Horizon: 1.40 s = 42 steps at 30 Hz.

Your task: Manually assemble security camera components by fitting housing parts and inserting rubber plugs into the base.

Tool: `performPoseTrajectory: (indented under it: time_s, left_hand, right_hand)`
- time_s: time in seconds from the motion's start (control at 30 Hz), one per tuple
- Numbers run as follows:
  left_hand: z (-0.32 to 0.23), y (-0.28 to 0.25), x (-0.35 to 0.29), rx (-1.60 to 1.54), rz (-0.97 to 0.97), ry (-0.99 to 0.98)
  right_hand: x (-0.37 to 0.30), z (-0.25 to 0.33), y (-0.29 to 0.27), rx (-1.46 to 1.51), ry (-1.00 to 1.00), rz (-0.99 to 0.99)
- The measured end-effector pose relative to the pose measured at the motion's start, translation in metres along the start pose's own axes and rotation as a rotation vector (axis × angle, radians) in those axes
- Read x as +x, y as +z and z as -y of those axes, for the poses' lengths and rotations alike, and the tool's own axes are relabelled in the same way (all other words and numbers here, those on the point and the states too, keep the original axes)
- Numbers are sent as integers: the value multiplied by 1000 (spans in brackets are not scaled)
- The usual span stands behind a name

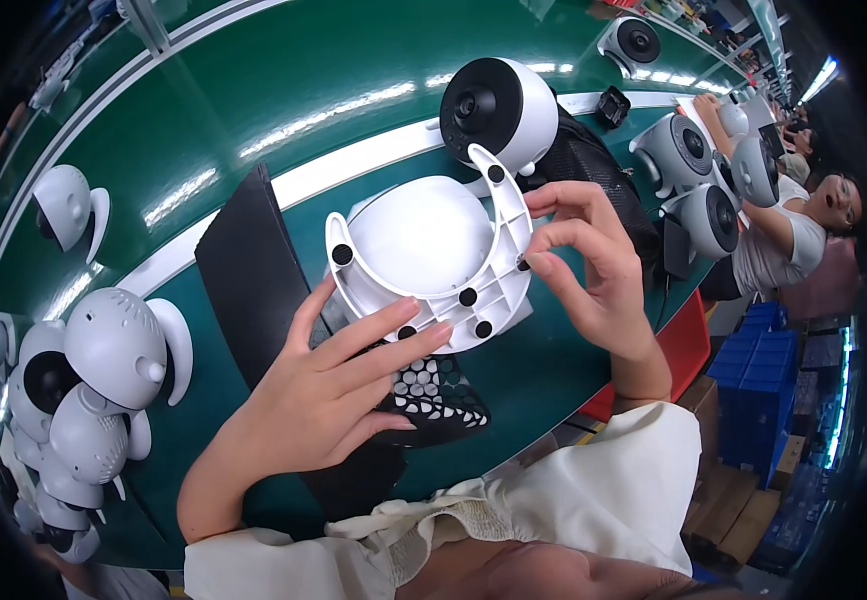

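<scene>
A white plastic device with a round body (pixel 422 235) and a curved, ribbed base (pixel 503 236) lies underside up in front of me. Several black round pads (pixel 468 297) sit on the base's ribs. With fingers spread, my left hand (pixel 329 395) rests on the base's near left edge. At the right edge, my right hand (pixel 594 260) pinches a small black round pad (pixel 524 263) against the base between thumb and index finger. Beneath the device and partly covered by my left hand is a black sheet (pixel 444 395) with rows of pale round spots.
A similar white device with a black round front (pixel 489 105) stands just beyond. Several more white units (pixel 119 345) crowd the left, others (pixel 689 165) the right. A black panel (pixel 254 265) lies left of my work. Blue crates (pixel 754 380) and a co-worker (pixel 794 235) are at right.
</scene>
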<state>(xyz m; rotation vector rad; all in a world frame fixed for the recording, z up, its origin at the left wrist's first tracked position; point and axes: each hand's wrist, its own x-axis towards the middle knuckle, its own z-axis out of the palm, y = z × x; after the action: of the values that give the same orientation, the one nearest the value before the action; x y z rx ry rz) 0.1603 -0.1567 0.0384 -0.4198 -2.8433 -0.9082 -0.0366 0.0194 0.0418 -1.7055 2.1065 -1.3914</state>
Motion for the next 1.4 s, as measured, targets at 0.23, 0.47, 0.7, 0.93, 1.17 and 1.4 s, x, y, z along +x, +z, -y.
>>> performPoseTrajectory:
  time_s: [0.23,0.47,0.7,0.93,1.17,1.4]
  left_hand:
    - [5,1,3,-17,3,7]
    - [2,3,0,-8,-7,8]
    - [2,3,1,-17,7,4]
    - [4,4,-1,26,-12,19]
    - [10,15,-8,-88,-131,124]
    - [11,16,-12,-89,-144,130]
  right_hand:
    - [2,-1,-2,-70,-7,2]
    - [-5,5,-2,-188,-67,-20]
    - [-7,5,0,-224,-140,-66]
    - [-9,4,5,-406,-273,-43]
    - [-18,8,6,-627,-404,95]
    - [-25,-15,7,-695,-529,68]
